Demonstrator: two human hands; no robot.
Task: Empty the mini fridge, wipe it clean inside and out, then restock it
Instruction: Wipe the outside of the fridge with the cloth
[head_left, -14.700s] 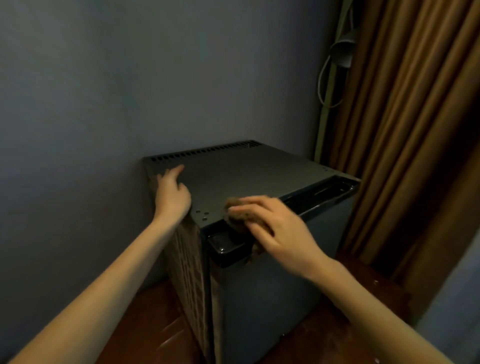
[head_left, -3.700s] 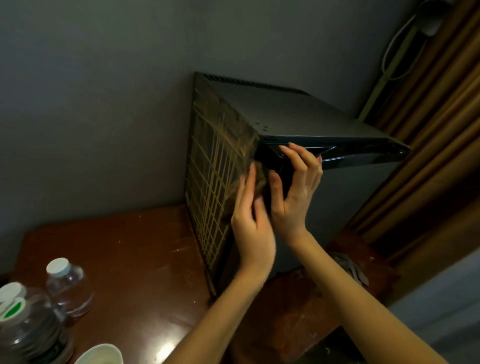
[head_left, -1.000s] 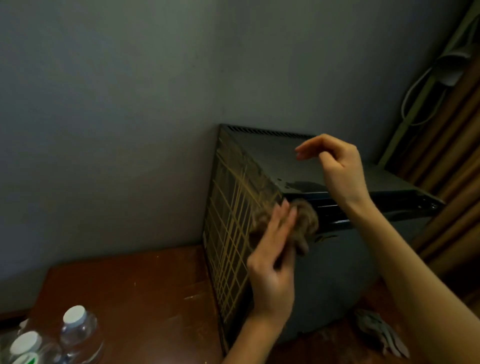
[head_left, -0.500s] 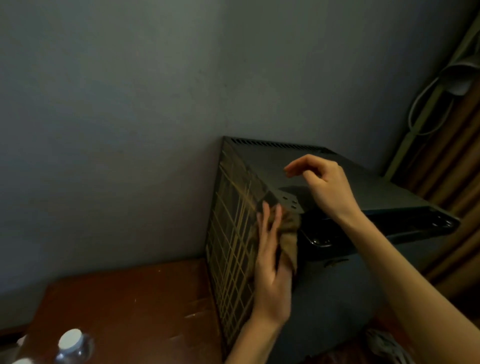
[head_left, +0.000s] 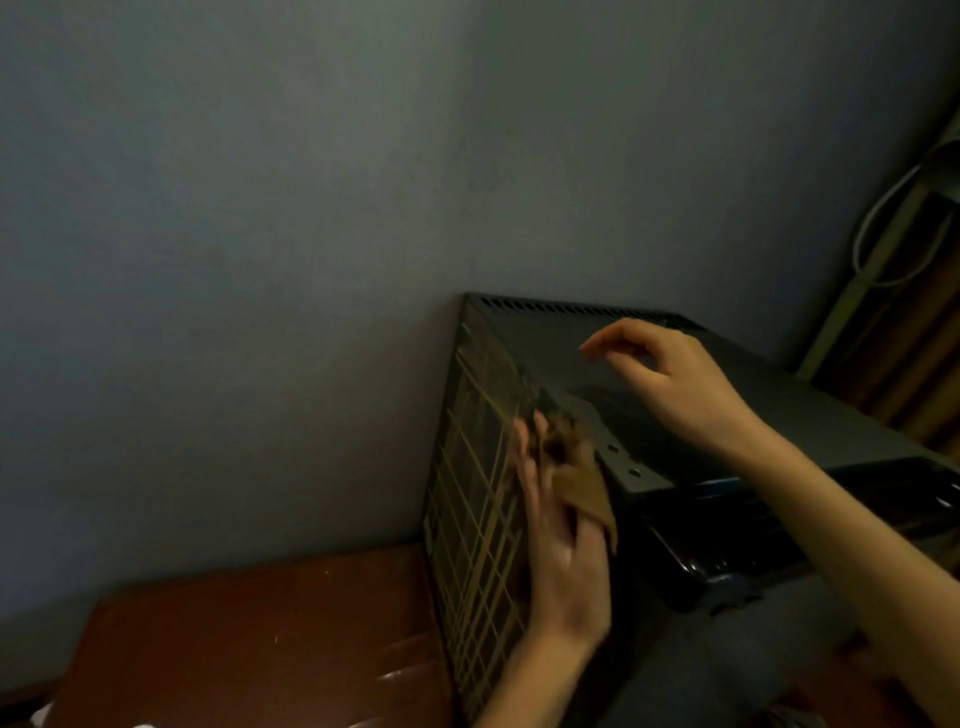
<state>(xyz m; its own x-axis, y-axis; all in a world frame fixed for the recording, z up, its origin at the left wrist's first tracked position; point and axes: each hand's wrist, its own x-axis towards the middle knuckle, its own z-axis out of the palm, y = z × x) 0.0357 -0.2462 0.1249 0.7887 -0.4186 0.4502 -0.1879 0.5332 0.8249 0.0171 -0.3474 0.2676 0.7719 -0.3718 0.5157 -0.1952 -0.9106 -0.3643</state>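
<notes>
Evidently the outside wipe: left hand (head_left: 563, 551), grip spread flat, presses the cloth (head_left: 579, 480) to the side grille (head_left: 475, 525) of the mini fridge (head_left: 789, 415) at the tabletop's (head_left: 260, 623) back edge; right hand (head_left: 670, 384) hovers loose, empty; next likely needs firm downward strokes.

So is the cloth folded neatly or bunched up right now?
Bunched up: the cloth is crumpled beneath the flat left hand, pressed against the mini fridge's upper side edge.
</notes>
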